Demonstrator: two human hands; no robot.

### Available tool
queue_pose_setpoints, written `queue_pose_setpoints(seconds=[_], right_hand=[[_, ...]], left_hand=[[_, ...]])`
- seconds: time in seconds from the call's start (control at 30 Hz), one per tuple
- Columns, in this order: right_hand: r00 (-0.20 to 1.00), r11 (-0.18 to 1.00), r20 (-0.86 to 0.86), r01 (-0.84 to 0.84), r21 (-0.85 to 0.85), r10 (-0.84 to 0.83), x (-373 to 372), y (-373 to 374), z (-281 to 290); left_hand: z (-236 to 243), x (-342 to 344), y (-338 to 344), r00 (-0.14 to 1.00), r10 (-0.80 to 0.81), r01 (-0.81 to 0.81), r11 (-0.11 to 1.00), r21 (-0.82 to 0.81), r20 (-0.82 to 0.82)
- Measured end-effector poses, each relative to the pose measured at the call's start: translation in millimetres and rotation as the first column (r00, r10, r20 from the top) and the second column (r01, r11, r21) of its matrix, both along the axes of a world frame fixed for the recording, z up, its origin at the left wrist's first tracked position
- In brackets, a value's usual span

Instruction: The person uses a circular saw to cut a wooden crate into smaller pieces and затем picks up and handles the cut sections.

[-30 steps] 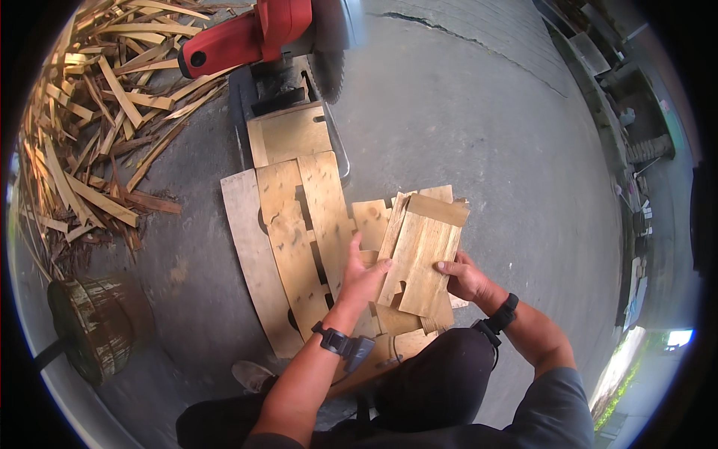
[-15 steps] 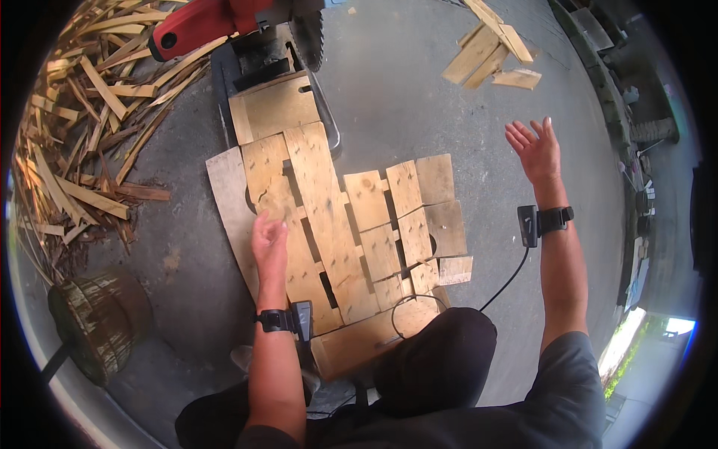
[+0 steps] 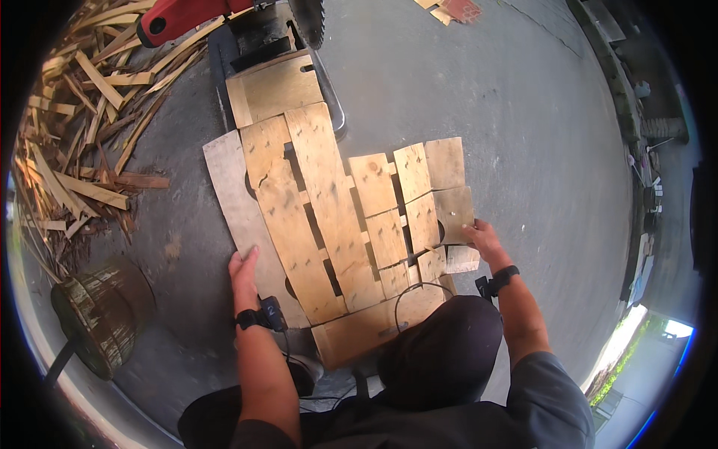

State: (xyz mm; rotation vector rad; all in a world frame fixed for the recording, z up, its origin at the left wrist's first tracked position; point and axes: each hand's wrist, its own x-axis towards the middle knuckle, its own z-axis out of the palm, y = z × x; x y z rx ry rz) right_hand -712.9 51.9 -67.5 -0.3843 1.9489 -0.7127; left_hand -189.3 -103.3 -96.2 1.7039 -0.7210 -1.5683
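Right hand (image 3: 482, 238) back down from its raised position, fingers now grasping small square pale-wood offcut (image 3: 454, 213) at right edge of flat board stack. Left hand (image 3: 244, 271) open, flat on long grey weathered plank (image 3: 235, 202). Next batch apparently being gathered.

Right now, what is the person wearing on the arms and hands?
Both hands are bare. The left hand and the right hand each have a black wrist strap carrying a small black device; a thin black cable leaves each. Grey short sleeves, bare forearms.
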Motion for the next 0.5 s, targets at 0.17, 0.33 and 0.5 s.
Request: queue_pose_setpoints(seconds=[0.17, 0.33, 0.5], right_hand=[[0.978, 0.997, -0.202, -0.065, -0.03, 0.058, 3.3, -6.6, -5.8], [0.992, 0.944, -0.103, 0.037, -0.327, -0.074, -5.9, 6.2, -7.4], [0.986, 0.943, -0.163, -0.009, -0.331, -0.048, -11.9, -9.1, 9.2]], left_hand=[[16.3, -13.5, 0.1, 0.993, 0.117, -0.117, 0.984, -0.131, -0.01], [51.1, -32.7, -1.7, 0.974, 0.209, -0.221, 0.959, -0.176, -0.083], [46.4, -25.6, -1.2, 0.967, 0.251, -0.255, 0.946, -0.201, -0.045]])
